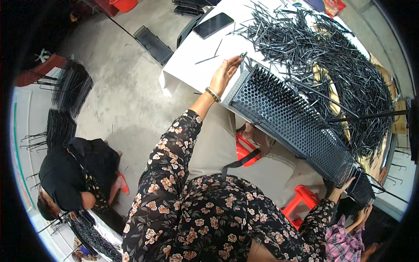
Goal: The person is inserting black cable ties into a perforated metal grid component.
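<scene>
A long black perforated rack [291,123] slants across my lap and the table's near edge. Dark thin sticks [273,89] stand in its holes along the far side, densest toward the upper-left end. Beside that end is my left hand [224,76], wearing a beaded bracelet. Its fingers are stretched out, and the fingertips come close to a few loose sticks. At the lower-right end, my right hand [338,191] holds the rack by its edge, with its thumb on top and the other fingers partly hidden.
Loose black sticks [301,41] heap over the white-covered table [185,59], near a phone [213,25]. A co-worker's hands [362,215] are by another black rack [361,188]. Red stools [297,205] stand below; another person [65,174] sits left near stacked racks [72,89].
</scene>
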Tool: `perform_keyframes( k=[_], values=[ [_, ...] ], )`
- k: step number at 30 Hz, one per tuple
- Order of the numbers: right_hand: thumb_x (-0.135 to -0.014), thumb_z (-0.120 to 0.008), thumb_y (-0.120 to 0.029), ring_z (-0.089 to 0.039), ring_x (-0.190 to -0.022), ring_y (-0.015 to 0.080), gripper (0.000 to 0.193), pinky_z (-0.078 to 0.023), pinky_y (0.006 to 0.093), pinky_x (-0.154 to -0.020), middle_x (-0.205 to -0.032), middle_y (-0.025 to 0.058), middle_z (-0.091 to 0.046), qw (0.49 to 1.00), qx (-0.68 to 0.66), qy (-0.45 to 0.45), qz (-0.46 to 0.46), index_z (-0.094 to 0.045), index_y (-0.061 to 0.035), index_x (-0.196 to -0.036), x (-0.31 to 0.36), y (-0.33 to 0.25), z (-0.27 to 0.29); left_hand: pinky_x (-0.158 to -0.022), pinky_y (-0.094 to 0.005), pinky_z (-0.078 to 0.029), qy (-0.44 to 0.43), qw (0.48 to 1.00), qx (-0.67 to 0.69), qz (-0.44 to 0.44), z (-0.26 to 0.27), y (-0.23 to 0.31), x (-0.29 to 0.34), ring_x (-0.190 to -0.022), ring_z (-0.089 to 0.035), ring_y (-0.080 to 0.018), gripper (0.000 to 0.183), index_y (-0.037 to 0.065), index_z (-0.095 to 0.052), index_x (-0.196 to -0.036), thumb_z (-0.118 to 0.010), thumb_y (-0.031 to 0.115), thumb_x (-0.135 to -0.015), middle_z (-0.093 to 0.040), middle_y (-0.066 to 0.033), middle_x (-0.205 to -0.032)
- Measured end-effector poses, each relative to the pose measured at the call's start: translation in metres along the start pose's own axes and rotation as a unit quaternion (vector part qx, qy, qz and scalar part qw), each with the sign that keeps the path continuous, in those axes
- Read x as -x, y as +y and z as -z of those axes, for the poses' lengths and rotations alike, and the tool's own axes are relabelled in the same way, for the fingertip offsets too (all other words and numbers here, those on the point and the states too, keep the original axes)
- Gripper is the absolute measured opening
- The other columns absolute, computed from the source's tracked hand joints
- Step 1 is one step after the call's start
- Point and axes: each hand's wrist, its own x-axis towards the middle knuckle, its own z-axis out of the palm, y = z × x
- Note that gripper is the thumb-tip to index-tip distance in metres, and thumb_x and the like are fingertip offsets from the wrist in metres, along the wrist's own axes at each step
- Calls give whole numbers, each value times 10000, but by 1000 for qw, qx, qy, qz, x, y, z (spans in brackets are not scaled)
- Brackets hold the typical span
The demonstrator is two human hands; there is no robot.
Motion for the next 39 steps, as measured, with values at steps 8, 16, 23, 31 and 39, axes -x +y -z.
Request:
perform_keyframes(
  k=[8, 16, 23, 31, 39],
  values=[
    [-900, -470, -487, -455, -1196, 288, 634, -367, 423, -1004, -1321, 142, -468, 998, -3, -1, 55, -418, -28, -1334, -1, 18, -9, -1133, -346, -124, -65, 993, -100, -8, -29, -15, -8, -1375, -200, -232, 596, 1, -192, -1420, -217, 413, -989, -277, -147, -1459],
    [-893, -481, -492, -455, -1195, 296, 639, -369, 438, -1002, -1318, 148, -469, 842, 216, 44, 491, -418, -34, -1333, 110, -110, -72, -1103, -380, -210, 46, 992, -105, -54, -12, 14, -12, -1327, -299, -215, 575, 12, -309, -1382, -263, 423, -982, -328, -114, -1440],
    [-886, -490, -496, -456, -1194, 302, 643, -372, 452, -1000, -1315, 153, -471, 996, 66, -15, 58, -419, -39, -1333, 12, 10, -66, -1125, -377, -176, -21, 998, -9, -57, -34, -23, -3, -1373, -197, -258, 603, -1, -211, -1408, -278, 416, -978, -261, -164, -1456],
    [-879, -501, -501, -456, -1193, 310, 649, -375, 468, -998, -1312, 159, -472, 995, 77, 59, -30, -419, -45, -1333, 29, -20, 10, -898, -351, -421, 110, 937, -329, -49, -15, 32, 9, -1000, -552, -236, 444, -43, -500, -1172, -345, 317, -962, -573, -167, -1065],
    [-843, -550, -492, -454, -1173, 363, 653, -392, 547, -941, -1318, 161, -460, 988, 66, 92, -106, -434, -65, -1322, 33, -13, 44, -827, -399, -447, 147, 898, -414, -28, -45, 11, 56, -907, -587, -354, 314, -39, -604, -1037, -429, 195, -923, -612, -217, -939]
  ],
)
